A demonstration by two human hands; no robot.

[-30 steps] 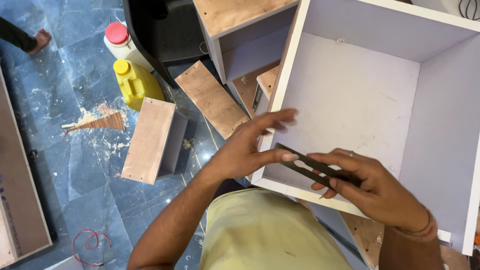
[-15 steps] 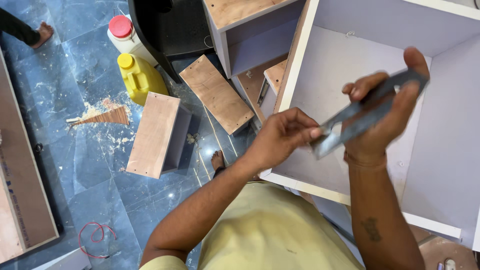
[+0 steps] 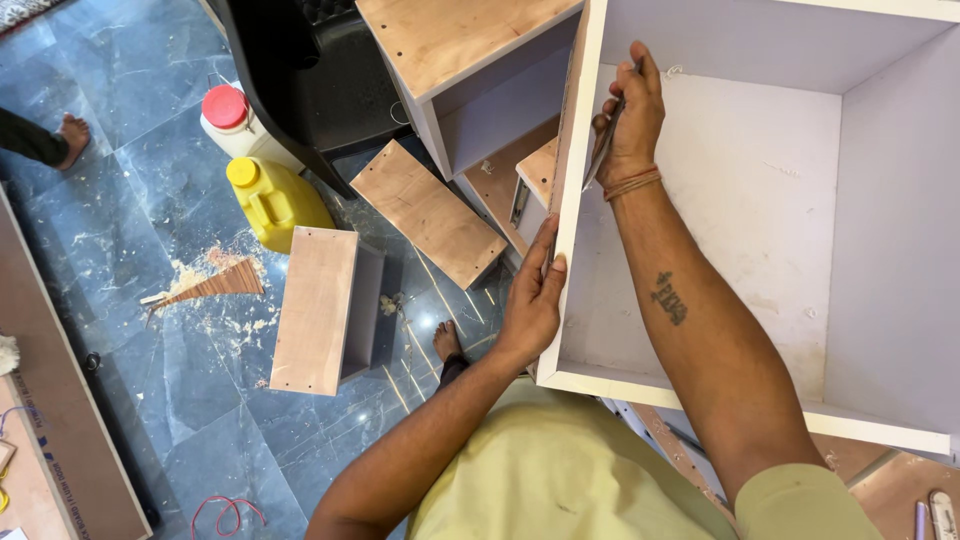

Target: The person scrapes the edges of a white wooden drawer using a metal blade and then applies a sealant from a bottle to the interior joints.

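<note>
- At the far left edge a bare foot (image 3: 72, 135) of another person stood on the blue floor (image 3: 130, 90), well apart from you.
- Upper left of centre, a white jug (image 3: 235, 125) with a red cap and a yellow jug (image 3: 275, 200) sat side by side; below them lay sawdust (image 3: 215, 280) and a small box (image 3: 320, 310) on its side.
- At centre, your left hand (image 3: 535, 295) lay flat on the outer face of the cabinet's (image 3: 750, 200) left wall, fingers straight and together, thumb at the front edge, bracing rather than clasping.
- Upper centre, your right hand (image 3: 630, 110) was closed around a thin dark blade (image 3: 603, 145), pressed to the inside of that same wall near its top corner.
- To do it well, I judge you needed the blade flush to the panel, the left palm pushing squarely back, and fingers off the blade's line.
</note>
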